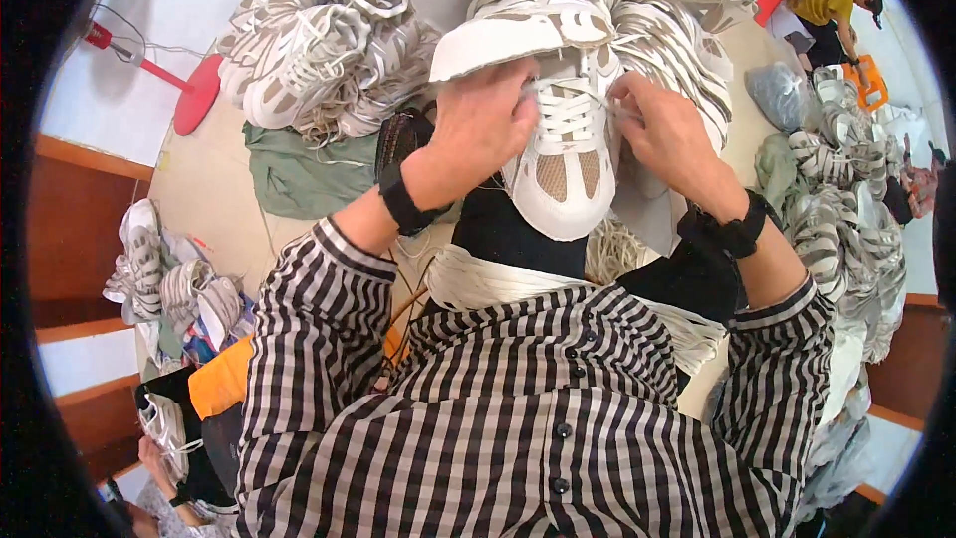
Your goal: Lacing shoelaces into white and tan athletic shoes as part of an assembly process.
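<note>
A single view comes from a wide fisheye camera worn on the person's head, facing steeply down over the striped shirt (pixel 518 418) and close to both hands, whose forearms enter from the lower edge. The white shoe (pixel 563 164) sits near the centre, very near the lens. Straight lines bend toward the dark round rim, where the floor (pixel 214 189) and another person (pixel 832 5) appear small.

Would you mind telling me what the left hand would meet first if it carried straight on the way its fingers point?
The left hand already rests on the white shoe; pushing on, it would probably meet the shoe's laces, though depth is unclear.
</note>
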Demonstrator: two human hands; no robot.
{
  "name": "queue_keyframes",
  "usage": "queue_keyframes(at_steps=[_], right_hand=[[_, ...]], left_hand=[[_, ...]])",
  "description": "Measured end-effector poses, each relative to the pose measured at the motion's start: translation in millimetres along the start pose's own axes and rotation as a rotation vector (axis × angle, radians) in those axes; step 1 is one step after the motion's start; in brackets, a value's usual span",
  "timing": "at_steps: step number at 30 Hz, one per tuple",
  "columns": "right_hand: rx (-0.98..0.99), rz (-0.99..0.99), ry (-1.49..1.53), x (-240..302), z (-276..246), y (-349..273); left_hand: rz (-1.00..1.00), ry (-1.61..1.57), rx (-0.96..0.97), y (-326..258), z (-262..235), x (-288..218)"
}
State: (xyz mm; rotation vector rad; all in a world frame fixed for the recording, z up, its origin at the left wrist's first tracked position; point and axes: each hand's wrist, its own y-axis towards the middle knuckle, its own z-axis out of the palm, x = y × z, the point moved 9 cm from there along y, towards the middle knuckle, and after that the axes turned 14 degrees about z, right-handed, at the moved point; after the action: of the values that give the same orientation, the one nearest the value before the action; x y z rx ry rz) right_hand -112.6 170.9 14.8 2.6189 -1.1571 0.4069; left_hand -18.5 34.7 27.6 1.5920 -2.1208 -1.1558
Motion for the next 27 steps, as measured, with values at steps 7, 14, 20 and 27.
queue_keyframes(at_steps=[7, 14, 20, 27], right_hand=[[-0.213, -0.168, -0.237, 9, -15, -1], [-0.102, -0.045, 0.187, -16, -41, 10], [-0.284, -0.165, -0.033, -4, -56, 2], [-0.341, -0.171, -0.317, -20, -60, -2]], left_hand=[[0.024, -0.023, 0.095, 10, 18, 22], [-0.302, -0.598, 0.343, 12, 37, 38], [0.145, -0.028, 0.157, 21, 23, 13], [-0.403, -0.821, 0.405, 4, 51, 46]])
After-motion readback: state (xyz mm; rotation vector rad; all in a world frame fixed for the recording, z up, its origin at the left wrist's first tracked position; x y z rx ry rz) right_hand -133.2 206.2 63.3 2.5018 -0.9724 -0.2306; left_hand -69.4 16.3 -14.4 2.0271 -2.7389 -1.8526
